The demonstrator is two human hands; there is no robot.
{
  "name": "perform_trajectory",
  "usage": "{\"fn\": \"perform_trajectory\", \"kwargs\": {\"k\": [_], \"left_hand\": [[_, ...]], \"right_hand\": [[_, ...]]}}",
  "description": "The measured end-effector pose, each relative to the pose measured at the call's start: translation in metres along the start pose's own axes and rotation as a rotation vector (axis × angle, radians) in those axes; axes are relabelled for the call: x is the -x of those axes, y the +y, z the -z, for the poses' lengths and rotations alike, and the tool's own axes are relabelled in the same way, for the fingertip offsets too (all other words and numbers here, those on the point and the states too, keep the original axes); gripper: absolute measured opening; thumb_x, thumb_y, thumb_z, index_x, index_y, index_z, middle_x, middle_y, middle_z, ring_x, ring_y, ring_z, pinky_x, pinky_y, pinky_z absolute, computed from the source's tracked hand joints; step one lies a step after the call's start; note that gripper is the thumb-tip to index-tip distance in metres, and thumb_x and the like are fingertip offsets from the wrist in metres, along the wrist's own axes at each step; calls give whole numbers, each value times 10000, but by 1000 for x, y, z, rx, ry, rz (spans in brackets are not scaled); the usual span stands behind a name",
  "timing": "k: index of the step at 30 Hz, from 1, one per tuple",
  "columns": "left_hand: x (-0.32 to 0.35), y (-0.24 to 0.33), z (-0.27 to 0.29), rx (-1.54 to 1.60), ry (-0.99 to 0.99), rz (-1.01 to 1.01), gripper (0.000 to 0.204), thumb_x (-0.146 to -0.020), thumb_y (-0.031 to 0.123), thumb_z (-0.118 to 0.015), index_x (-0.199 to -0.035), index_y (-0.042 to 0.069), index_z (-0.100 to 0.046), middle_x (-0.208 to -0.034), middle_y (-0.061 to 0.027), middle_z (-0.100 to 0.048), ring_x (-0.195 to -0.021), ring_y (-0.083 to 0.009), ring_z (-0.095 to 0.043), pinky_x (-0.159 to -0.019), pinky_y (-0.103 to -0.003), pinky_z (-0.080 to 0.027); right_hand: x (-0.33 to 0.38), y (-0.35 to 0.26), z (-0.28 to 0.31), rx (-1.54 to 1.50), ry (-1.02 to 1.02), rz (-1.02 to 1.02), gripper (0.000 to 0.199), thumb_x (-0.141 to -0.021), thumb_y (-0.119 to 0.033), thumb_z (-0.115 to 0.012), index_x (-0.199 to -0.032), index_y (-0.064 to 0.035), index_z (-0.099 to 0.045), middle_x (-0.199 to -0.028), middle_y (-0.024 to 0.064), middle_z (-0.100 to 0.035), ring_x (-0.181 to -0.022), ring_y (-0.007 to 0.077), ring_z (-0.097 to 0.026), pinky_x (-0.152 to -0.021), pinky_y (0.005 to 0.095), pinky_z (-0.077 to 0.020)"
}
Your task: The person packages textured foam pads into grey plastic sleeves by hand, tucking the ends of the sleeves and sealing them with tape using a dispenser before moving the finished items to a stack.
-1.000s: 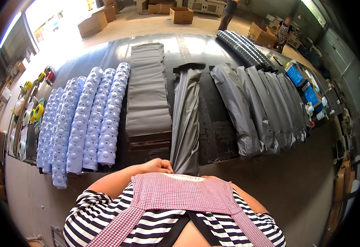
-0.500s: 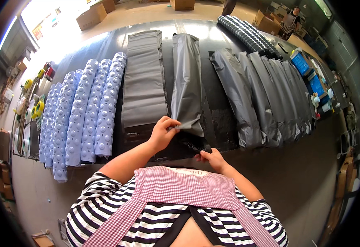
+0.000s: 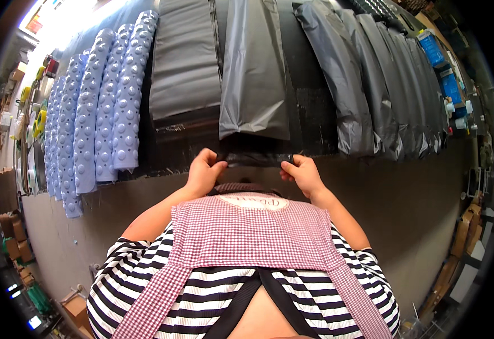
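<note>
A grey plastic bag [image 3: 254, 73] with something long inside lies lengthwise on the dark table in front of me. At its near end a black strip of plastic [image 3: 252, 160], seemingly the bag's mouth, is stretched taut sideways. My left hand [image 3: 203, 172] pinches the strip's left end, and my right hand [image 3: 303, 174] pinches its right end, both at the table's near edge. Left of the bag is a stack of flat grey bags [image 3: 184, 62]. Shadow hides where the strip joins the bag.
Several light-blue rolled bumpy mats [image 3: 125, 96] lie side by side at the left. Several filled grey bags [image 3: 340, 85] lie in a row at the right, with blue boxes [image 3: 449, 85] beyond them. Black rolls [image 3: 380, 11] sit at the far right.
My right hand has risen level with the left, and the black plastic is now pulled straight between them. The view has tilted down, so the table's things sit higher.
</note>
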State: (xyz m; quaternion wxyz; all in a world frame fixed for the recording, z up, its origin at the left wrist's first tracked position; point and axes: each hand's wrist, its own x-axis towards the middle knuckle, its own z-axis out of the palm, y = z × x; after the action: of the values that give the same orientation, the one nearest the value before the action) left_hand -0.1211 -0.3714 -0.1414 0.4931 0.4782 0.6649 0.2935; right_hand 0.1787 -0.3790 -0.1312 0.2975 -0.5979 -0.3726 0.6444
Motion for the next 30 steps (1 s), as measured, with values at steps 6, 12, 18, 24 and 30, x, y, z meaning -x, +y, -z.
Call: {"fn": "perform_trajectory", "kwargs": {"k": [6, 12, 18, 24, 30], "left_hand": [[-8, 58, -18, -432, -75, -1096, 267, -772, 77, -783, -1007, 78, -657, -981, -68, -646, -859, -278, -624, -739, -362, -512], [-24, 71, -71, -501, -298, -1028, 210, -836, 147, -725, -1028, 72, -686, -984, -71, -657, -894, -303, -655, -775, -396, -543], [-8, 63, -38, 177, -416, -356, 57, -960, 20, -606, -940, 19, -659, -964, -72, -709, -892, -146, -664, -817, -297, -535], [66, -184, 142, -950, -538, 293, 489, -936, 349, -629, -1352, 94, -594, -1291, -236, -641, -1184, -347, -639, -970, -394, -507], [53, -60, 138, -1017, -249, -498, 316, -826, 111, -667, -1141, 123, -692, -1301, -142, -605, -1089, -322, -633, -906, -403, -522]], "right_hand": [[-2, 7, -4, 52, -114, 214, 117, -954, -74, -626, -909, 27, -666, -845, 70, -711, -778, 118, -651, -716, 271, -523], [1, -11, -19, 500, 33, 505, 107, -926, -83, -594, -881, 6, -631, -848, 190, -674, -770, 310, -663, -705, 377, -511], [-3, 15, -4, 382, 43, 395, 134, -938, -81, -560, -875, 21, -621, -825, 172, -693, -758, 266, -679, -700, 361, -515], [-2, -4, 30, 185, -8, 374, 174, -938, 3, -573, -1084, 6, -667, -960, 72, -720, -815, 142, -674, -749, 291, -526], [-56, -48, 42, 968, 380, 1174, 302, -770, 0, -715, -1033, -73, -587, -1057, 122, -609, -976, 325, -618, -866, 410, -503]]}}
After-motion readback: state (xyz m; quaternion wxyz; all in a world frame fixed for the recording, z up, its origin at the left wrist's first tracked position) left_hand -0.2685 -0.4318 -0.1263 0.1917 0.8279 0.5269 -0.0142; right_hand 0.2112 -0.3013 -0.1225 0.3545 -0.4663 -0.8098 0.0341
